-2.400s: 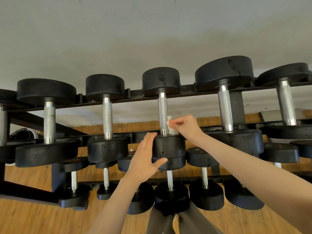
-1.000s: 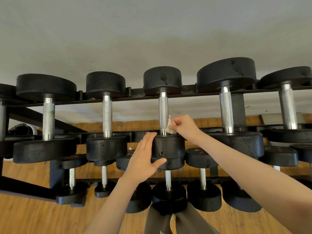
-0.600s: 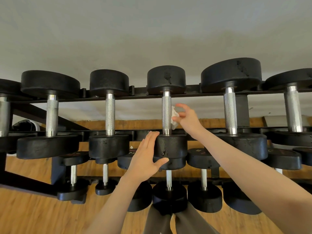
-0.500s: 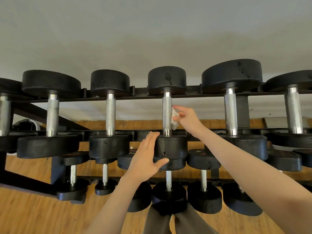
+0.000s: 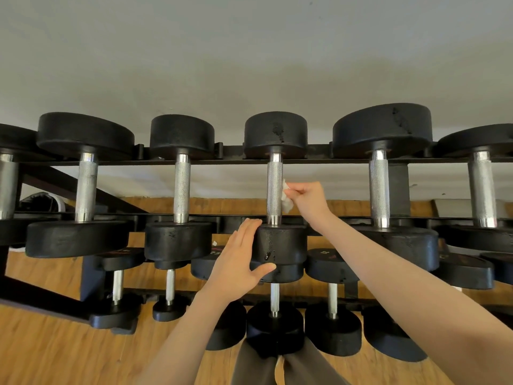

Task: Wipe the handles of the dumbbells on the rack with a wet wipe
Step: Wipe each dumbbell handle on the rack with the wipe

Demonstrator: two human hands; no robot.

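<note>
My right hand [image 5: 308, 198] is pinching a crumpled white wet wipe [image 5: 286, 197] against the knurled steel handle [image 5: 274, 190] of the middle black dumbbell on the black metal rack's [image 5: 319, 162] top rail, while my left hand [image 5: 238, 262], fingers straight, is pressing its near rubber head [image 5: 280, 245].

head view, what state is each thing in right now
wipe: bunched, pinched in the right hand, pressed to the handle's right side
handle: upright, bare metal, wipe touching about mid-height
middle dumbbell: on the top rail, steadied at its near head
left hand: fingers straight, flat against that head
right hand: grip closed on the wipe
other top dumbbells: racked, untouched
rack: loaded on both tiers
</note>
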